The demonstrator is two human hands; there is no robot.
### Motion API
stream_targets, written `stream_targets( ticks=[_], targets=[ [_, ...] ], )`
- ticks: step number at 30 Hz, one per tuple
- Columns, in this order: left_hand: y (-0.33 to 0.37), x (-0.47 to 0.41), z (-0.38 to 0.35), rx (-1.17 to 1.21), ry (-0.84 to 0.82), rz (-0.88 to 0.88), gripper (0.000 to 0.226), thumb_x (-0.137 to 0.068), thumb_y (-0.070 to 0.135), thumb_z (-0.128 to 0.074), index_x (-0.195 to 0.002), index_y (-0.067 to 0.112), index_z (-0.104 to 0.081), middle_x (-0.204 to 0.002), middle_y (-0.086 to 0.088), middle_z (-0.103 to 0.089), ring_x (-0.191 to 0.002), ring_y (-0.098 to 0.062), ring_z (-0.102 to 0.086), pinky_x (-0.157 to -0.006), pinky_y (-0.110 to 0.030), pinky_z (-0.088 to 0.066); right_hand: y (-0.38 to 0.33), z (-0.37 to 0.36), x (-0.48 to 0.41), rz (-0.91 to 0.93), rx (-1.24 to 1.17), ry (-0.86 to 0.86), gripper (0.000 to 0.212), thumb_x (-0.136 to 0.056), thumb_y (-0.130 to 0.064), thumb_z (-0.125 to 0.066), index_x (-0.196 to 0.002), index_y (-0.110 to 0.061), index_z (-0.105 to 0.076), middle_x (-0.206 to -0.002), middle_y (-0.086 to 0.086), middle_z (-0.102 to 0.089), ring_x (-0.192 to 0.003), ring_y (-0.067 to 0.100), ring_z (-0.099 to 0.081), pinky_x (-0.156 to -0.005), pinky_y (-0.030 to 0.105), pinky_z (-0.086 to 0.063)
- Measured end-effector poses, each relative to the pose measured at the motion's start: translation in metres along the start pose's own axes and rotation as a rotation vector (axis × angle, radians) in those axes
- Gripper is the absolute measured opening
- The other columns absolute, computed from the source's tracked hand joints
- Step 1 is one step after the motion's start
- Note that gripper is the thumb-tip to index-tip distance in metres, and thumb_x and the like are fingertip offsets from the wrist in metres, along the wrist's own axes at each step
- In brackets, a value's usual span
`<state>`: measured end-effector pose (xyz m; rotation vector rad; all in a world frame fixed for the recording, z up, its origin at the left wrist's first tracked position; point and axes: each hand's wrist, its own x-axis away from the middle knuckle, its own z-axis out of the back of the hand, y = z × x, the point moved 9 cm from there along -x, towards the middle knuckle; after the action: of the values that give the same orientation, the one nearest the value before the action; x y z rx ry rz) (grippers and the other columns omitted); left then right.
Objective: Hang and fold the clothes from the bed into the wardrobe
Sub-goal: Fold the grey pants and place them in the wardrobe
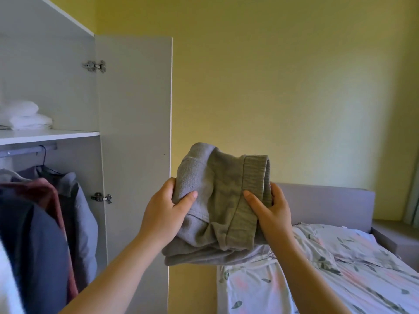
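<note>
A folded grey knitted garment (217, 200) with a ribbed cuff is held up in the air between the open wardrobe and the bed. My left hand (165, 214) grips its left edge, thumb on top. My right hand (272, 211) grips its right edge next to the cuff. The white wardrobe (56, 87) stands open at the left, with a shelf (49, 134) and a hanging rail (27, 151) below it. The bed (328, 268), covered in a leaf-patterned sheet, lies at the lower right.
The open wardrobe door (136, 143) stands just left of the garment. Folded white linen (25, 116) sits on the shelf. Several dark, maroon and grey garments (45, 223) hang from the rail. A grey headboard (328, 202) backs the bed against the yellow wall.
</note>
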<state>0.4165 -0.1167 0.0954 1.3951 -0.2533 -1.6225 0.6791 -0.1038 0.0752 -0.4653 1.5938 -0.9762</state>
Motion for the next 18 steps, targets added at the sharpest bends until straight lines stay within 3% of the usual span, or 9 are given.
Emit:
stream_targets(
  ticks=[10, 18],
  targets=[
    [-0.068, -0.09, -0.009, 0.011, 0.119, 0.022, 0.021, -0.086, 0.041, -0.065, -0.08, 0.025, -0.052, -0.073, 0.007, -0.061, -0.068, -0.009, -0.06, -0.057, -0.032, -0.049, 0.045, -0.072, -0.084, 0.071, -0.011, 0.004, 0.025, -0.083, -0.027, -0.075, -0.099, -0.034, -0.057, -0.093, -0.011, -0.067, -0.082, -0.003, -0.064, -0.065, 0.01, -0.052],
    [-0.128, -0.16, -0.007, -0.1, 0.224, 0.071, 0.025, -0.085, 0.042, -0.065, -0.082, 0.021, -0.051, -0.072, 0.004, -0.061, -0.069, -0.014, -0.059, -0.061, -0.038, -0.049, 0.098, -0.157, -0.165, 0.085, -0.107, -0.109, 0.024, -0.084, -0.028, -0.074, -0.103, -0.031, -0.059, -0.091, -0.015, -0.069, -0.082, -0.002, -0.066, -0.064, 0.014, -0.054]
  ],
)
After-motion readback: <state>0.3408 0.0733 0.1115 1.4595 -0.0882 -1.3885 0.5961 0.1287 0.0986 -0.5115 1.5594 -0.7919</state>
